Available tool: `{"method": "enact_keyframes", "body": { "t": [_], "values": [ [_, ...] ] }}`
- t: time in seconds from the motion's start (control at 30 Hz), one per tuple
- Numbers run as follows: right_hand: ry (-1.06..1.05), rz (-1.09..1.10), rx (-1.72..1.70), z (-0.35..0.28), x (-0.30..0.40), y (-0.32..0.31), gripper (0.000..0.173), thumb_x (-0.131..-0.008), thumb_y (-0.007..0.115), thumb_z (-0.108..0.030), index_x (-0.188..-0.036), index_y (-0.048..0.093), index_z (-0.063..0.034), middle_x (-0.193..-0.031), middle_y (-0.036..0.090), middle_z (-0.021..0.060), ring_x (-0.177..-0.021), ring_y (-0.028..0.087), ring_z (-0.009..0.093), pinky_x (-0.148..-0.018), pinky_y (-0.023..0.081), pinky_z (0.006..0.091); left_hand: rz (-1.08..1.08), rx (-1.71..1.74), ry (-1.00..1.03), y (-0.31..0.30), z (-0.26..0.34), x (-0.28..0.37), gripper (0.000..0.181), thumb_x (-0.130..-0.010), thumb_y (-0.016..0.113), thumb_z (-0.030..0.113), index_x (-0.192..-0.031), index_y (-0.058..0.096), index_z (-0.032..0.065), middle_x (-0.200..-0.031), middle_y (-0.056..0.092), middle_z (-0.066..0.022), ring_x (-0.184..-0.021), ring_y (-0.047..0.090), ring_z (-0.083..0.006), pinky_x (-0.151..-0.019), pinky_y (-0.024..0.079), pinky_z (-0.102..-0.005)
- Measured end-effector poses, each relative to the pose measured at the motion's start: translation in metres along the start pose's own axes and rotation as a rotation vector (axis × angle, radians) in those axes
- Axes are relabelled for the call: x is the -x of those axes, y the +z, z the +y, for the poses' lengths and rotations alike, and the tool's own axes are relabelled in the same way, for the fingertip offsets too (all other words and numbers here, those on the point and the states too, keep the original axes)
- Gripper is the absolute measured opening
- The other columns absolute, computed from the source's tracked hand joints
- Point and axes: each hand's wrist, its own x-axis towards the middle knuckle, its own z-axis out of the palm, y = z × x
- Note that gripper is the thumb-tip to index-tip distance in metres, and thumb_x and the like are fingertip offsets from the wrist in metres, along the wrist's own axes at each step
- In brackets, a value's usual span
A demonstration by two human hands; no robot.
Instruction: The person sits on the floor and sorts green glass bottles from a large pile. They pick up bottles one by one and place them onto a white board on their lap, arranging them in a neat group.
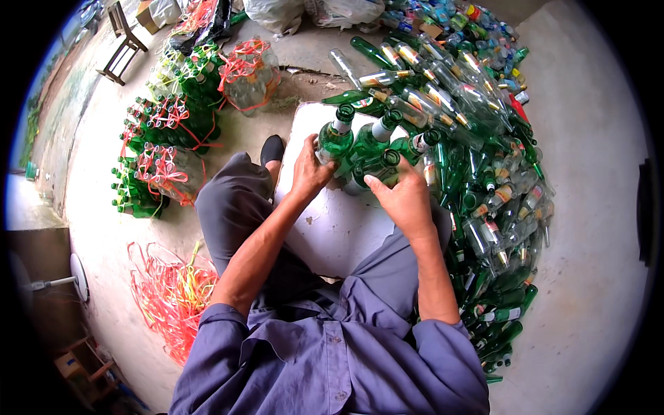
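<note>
Several green glass bottles stand close together, necks up, on a white block-like surface (337, 233) between my knees. My left hand (309, 175) has its fingers around the leftmost green bottle (333, 139). On the other side, my right hand (407, 199) grips the front green bottle (374, 168), its thumb lying near the neck. Another green bottle (415, 147) leans to the right just beyond that hand's fingers, and whether they touch it I cannot tell. A further green bottle (374, 137) stands at the back of the cluster. Their bases are partly hidden.
Loose glass bottles (482, 176) lie heaped along my right side, with plastic bottles (461, 26) behind. Bundles of bottles (174, 116) tied with red strapping stand at left. Loose plastic strapping (174, 301) lies near my left arm. A wooden chair (122, 44) stands farther off.
</note>
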Motion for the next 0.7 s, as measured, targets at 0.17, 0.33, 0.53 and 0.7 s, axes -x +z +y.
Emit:
{"method": "enact_keyframes", "body": {
  "t": [0.17,0.33,0.53,0.7],
  "values": [
    [0.08,-0.095,0.124,0.029,0.013,0.011,0.061,-0.08,0.078,-0.027,-0.124,0.053,0.0058,-0.098,0.069,0.0273,-0.093,0.066,0.046,-0.082,0.053,0.0467,-0.01,-0.051,-0.119,0.011,-0.02,0.001,0.067,-0.071,0.077,0.016,-0.131,0.051,0.0001,-0.125,0.062,-0.0247,-0.118,0.06,-0.0363,-0.101,0.046,-0.0415],
    [0.19,-0.178,0.209,0.029,0.013,0.015,0.068,-0.081,0.076,-0.028,-0.13,0.046,0.0072,-0.095,0.067,0.0313,-0.092,0.065,0.048,-0.08,0.053,0.0506,-0.039,-0.172,-0.091,0.01,-0.018,-0.002,0.07,-0.068,0.078,0.019,-0.131,0.053,0.001,-0.12,0.059,-0.0258,-0.114,0.056,-0.0415,-0.099,0.045,-0.046],
    [0.221,-0.181,0.254,0.023,0.012,0.015,0.06,-0.081,0.076,-0.03,-0.119,0.05,0.0082,-0.094,0.068,0.0305,-0.093,0.065,0.047,-0.08,0.053,0.0487,-0.02,-0.261,-0.107,0.015,-0.017,-0.002,0.069,-0.068,0.079,0.022,-0.13,0.054,0.0031,-0.116,0.058,-0.0245,-0.111,0.056,-0.0419,-0.096,0.046,-0.0475],
    [0.265,-0.187,0.258,0.019,0.011,0.015,0.06,-0.081,0.077,-0.031,-0.117,0.052,0.009,-0.096,0.068,0.0298,-0.094,0.066,0.046,-0.081,0.053,0.0471,-0.02,-0.335,-0.153,0.017,-0.001,0.0,0.07,-0.068,0.079,0.023,-0.131,0.054,0.0036,-0.118,0.059,-0.0233,-0.111,0.056,-0.041,-0.096,0.046,-0.0469]
  ]
}}
